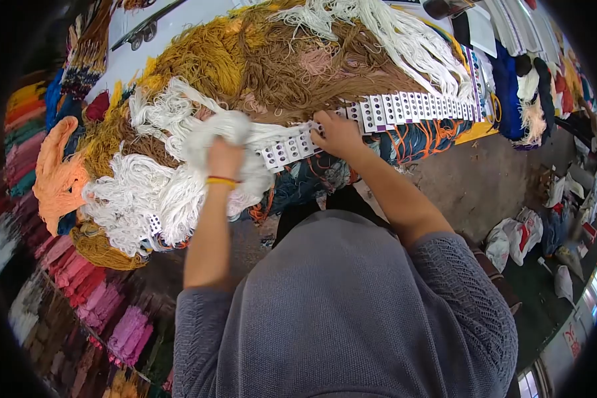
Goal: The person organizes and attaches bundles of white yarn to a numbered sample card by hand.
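Note:
My left hand point(225, 159), smeared by motion and wearing a yellow and red wrist band, is closed on a bundle of white yarn point(212, 129). The yarn around it is blurred too. My right hand point(339, 135) rests at the row of white punched cards point(404, 109), fingers bent and thumb pressed close over a card with dark round holes. White strands run from the bundle toward these cards. Behind the row lie brown yarn point(298, 73) and mustard-yellow yarn point(209, 56). Loose white yarn point(146, 192) heaps up left of my left hand.
A peach-orange skein point(60, 176) hangs at the table's left end. Dark teal and orange yarn point(312, 182) lies along the near edge. Coloured skeins point(129, 335) are stacked at lower left. White plastic bags point(514, 235) sit on the floor at right.

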